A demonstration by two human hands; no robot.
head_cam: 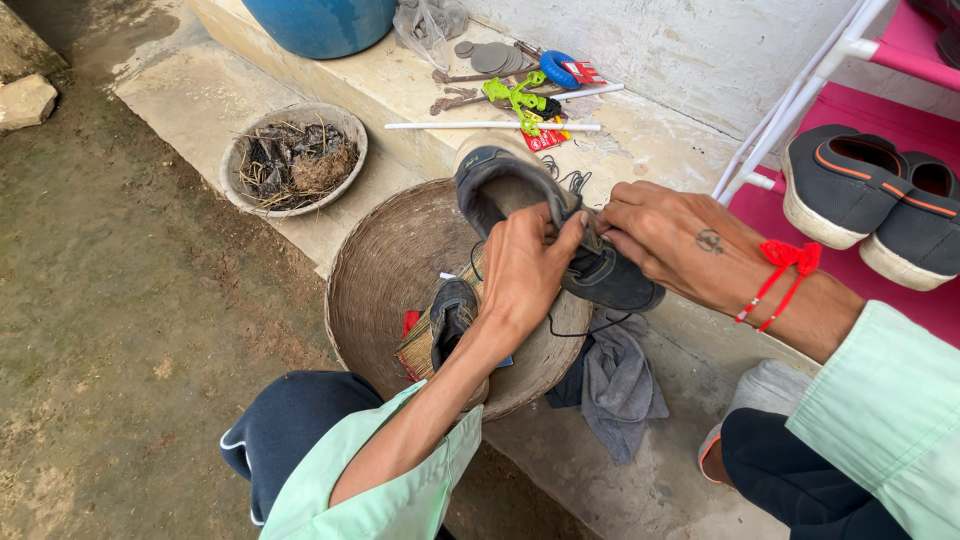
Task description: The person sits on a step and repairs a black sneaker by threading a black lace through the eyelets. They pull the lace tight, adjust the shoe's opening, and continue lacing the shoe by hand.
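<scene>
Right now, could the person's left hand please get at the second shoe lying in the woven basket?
Probably yes. The left hand grips the held shoe, so it must let go first. The second shoe lies uncovered just below that wrist in the basket, with nothing between them.

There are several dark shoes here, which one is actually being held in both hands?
The dark shoe over the round woven basket, gripped by the left hand and right hand. The pair of shoes on the pink rack sits untouched.

Matt dark canvas shoe (560, 230), rough woven basket (385, 270), limp grey cloth (620, 385), coarse concrete step (660, 150).
</scene>
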